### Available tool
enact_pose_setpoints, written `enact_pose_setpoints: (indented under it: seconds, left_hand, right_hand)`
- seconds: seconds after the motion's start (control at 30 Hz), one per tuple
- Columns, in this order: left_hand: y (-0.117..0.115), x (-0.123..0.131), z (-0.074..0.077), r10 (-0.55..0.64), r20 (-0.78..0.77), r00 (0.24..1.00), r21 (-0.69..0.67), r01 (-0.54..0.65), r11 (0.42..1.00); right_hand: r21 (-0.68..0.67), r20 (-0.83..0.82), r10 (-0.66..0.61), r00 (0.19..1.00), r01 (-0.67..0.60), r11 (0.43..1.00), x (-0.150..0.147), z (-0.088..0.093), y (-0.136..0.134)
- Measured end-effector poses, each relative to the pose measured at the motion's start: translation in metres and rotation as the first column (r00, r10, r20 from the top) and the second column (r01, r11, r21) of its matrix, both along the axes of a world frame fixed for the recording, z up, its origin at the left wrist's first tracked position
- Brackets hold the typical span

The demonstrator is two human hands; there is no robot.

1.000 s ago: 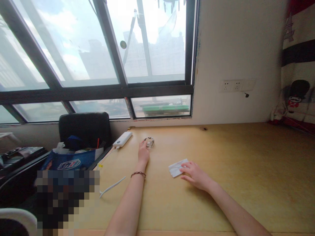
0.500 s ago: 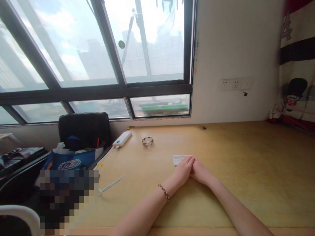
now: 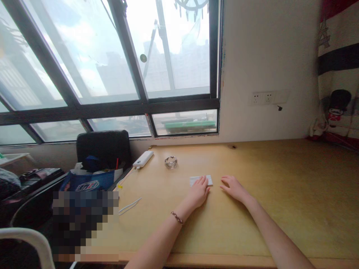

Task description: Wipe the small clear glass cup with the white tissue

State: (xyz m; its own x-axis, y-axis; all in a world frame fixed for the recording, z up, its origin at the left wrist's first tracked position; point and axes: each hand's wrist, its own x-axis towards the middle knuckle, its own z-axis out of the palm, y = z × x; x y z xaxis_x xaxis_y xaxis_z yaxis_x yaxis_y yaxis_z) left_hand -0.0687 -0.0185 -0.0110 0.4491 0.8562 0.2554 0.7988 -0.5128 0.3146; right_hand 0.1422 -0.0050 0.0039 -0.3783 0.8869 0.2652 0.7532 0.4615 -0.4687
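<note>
A small white folded paper or cloth (image 3: pixel 193 181) lies flat on the wooden table (image 3: pixel 280 179). Resting on it is my left hand (image 3: pixel 198 191), fingers extended over its surface and a braided bracelet at the wrist. To the right of the white piece, my right hand (image 3: pixel 234 188) touches the tabletop with its fingers apart and nothing in them. A gap separates the two hands.
A glass ashtray-like dish (image 3: pixel 171 162) and a white power bank (image 3: pixel 143 159) with a cable stand at the back left. A loose white cable end (image 3: pixel 130 206) lies nearer. A blue bag (image 3: pixel 89 182) sits on a black chair (image 3: pixel 103 147) beyond the left edge.
My hands, which were together, have come apart. My left hand and the white piece have shifted left, and my right hand has opened. The view has turned slightly.
</note>
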Motion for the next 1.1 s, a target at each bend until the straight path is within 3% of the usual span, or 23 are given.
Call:
enact_pose_setpoints:
  seconds: [0.17,0.33,0.47,0.63,0.8,0.93,1.0,1.1]
  left_hand:
    - [-0.001,-0.071,0.006,0.092,-0.021,0.996,-0.09,-0.093,0.992]
    - [-0.008,-0.139,0.016,0.108,0.065,0.992,-0.131,-0.099,0.986]
    - [-0.01,-0.169,0.019,0.093,0.088,0.992,-0.152,-0.079,0.985]
    - [-0.007,-0.183,0.02,0.121,0.121,0.985,-0.134,-0.104,0.986]
    - [-0.008,-0.175,0.024,0.145,0.208,0.967,-0.096,-0.128,0.987]
    - [-0.011,-0.132,0.031,0.143,0.419,0.896,-0.108,-0.107,0.988]
    - [-0.012,-0.094,0.033,0.165,0.603,0.78,-0.167,-0.079,0.983]
    - [-0.009,-0.025,0.031,0.202,0.837,0.509,-0.296,0.109,0.949]
  right_hand:
    - [-0.005,0.04,-0.014,0.999,0.014,1.0,0.006,-0.005,0.004]
    - [-0.014,0.054,-0.011,0.998,0.011,1.0,0.002,0.0,-0.001]
    - [-0.011,0.052,-0.012,0.999,0.013,1.0,0.001,0.002,-0.003]
    - [0.007,0.039,-0.014,0.999,0.013,1.0,0.003,-0.002,-0.002]
    - [0.041,0.02,-0.011,1.0,0.01,0.999,0.002,-0.005,0.001]
    - [0.071,-0.1,0.015,0.995,-0.008,0.997,-0.004,-0.001,0.0]
    - [0.078,-0.25,0.025,0.968,-0.006,0.997,-0.012,0.002,-0.003]
    - [-0.012,-0.524,-0.038,0.851,0.038,0.999,-0.036,0.001,-0.01]
